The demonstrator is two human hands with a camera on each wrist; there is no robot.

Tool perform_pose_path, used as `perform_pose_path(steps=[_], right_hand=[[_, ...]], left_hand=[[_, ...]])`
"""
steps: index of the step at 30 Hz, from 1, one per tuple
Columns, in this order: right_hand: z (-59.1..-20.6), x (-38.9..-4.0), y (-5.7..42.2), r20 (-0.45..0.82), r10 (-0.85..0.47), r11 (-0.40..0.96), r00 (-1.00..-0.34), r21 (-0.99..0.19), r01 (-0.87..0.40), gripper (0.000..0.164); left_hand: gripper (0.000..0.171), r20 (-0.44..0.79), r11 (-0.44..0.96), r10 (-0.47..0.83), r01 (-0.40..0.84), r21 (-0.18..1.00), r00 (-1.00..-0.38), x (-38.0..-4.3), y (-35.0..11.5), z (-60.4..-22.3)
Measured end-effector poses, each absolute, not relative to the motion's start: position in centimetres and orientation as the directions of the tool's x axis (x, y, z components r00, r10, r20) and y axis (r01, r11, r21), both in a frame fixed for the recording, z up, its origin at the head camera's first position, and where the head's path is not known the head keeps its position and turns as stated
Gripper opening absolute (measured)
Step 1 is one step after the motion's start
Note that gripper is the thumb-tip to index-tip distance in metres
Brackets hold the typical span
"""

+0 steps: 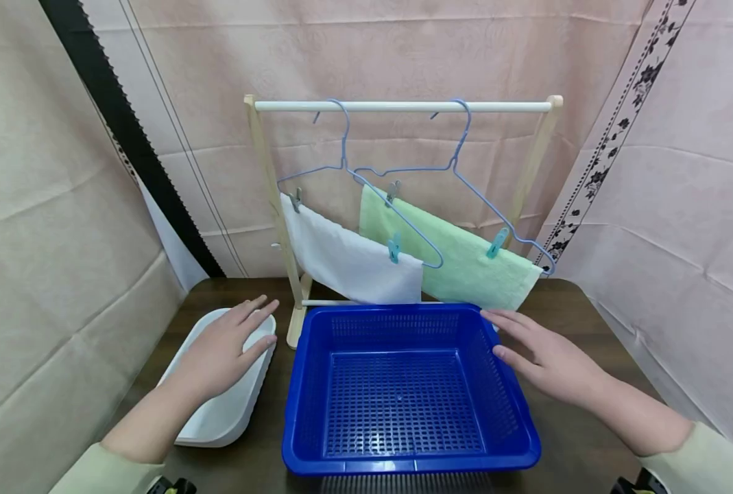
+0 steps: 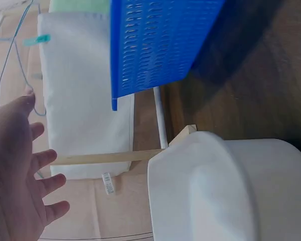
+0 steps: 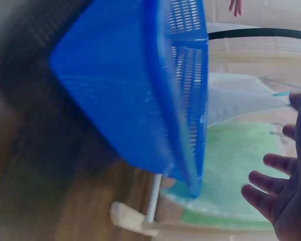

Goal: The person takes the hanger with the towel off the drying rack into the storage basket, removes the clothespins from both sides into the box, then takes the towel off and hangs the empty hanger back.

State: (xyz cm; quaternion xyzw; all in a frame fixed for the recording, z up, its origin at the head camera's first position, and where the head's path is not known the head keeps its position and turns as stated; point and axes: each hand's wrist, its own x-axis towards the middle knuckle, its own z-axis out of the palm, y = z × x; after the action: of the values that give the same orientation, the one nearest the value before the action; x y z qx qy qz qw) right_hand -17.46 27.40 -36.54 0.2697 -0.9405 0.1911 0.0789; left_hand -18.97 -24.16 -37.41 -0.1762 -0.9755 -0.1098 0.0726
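Note:
My left hand [image 1: 221, 353] hovers over a white plastic tray [image 1: 236, 412], fingers extended and holding nothing. On the other side, my right hand [image 1: 545, 357] is spread by the right rim of a blue perforated basket [image 1: 411, 466], also with nothing in its grasp. Behind the basket a white cloth [image 1: 354, 264] hangs tilted from a blue wire hanger [image 1: 344, 147], fastened with a grey clip [image 1: 295, 200] and a teal clip [image 1: 393, 248]. A light green cloth [image 1: 459, 264] slants from a second blue hanger [image 1: 455, 151], held by a grey clip [image 1: 392, 193] and a teal clip [image 1: 498, 243].
Both hangers hook over the white bar [image 1: 397, 107] of a small wooden rack [image 1: 272, 185] at the back of the dark wood table [image 1: 267, 449]. Pale fabric curtains [image 1: 64, 226] enclose the table behind and at the sides. The basket stands in front of the rack.

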Motion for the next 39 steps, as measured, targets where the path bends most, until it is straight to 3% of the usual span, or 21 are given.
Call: perform_pose_path(steps=[4,8,11,26,39], right_hand=[[-35.2,-18.1,26.1,0.251,-0.404,0.766,-0.88,-0.433,-0.475,0.055],[-33.7,-19.2,24.9,0.262,-0.358,0.748,-0.896,-0.494,-0.443,0.056],[-32.8,-19.9,24.1,0.271,-0.338,0.739,-0.901,-0.516,-0.433,0.057],[-29.6,-23.3,19.8,0.347,-0.277,0.719,-0.896,-0.544,-0.433,0.057],[-28.7,-26.1,14.9,0.359,-0.197,0.719,-0.913,-0.58,-0.383,0.063]], left_hand=[[0.07,0.173,0.87,0.212,0.267,0.414,-0.962,-20.1,-24.3,-36.7],[0.066,0.197,0.711,0.116,0.22,0.668,-0.974,-21.4,-24.4,-35.7],[0.064,0.218,0.608,0.072,0.216,0.764,-0.973,-22.2,-24.4,-34.9],[0.06,0.263,0.382,-0.132,0.196,0.903,-0.956,-27.3,-23.2,-32.8],[0.06,0.305,0.388,-0.202,0.21,0.897,-0.931,-31.1,-21.8,-31.9]])
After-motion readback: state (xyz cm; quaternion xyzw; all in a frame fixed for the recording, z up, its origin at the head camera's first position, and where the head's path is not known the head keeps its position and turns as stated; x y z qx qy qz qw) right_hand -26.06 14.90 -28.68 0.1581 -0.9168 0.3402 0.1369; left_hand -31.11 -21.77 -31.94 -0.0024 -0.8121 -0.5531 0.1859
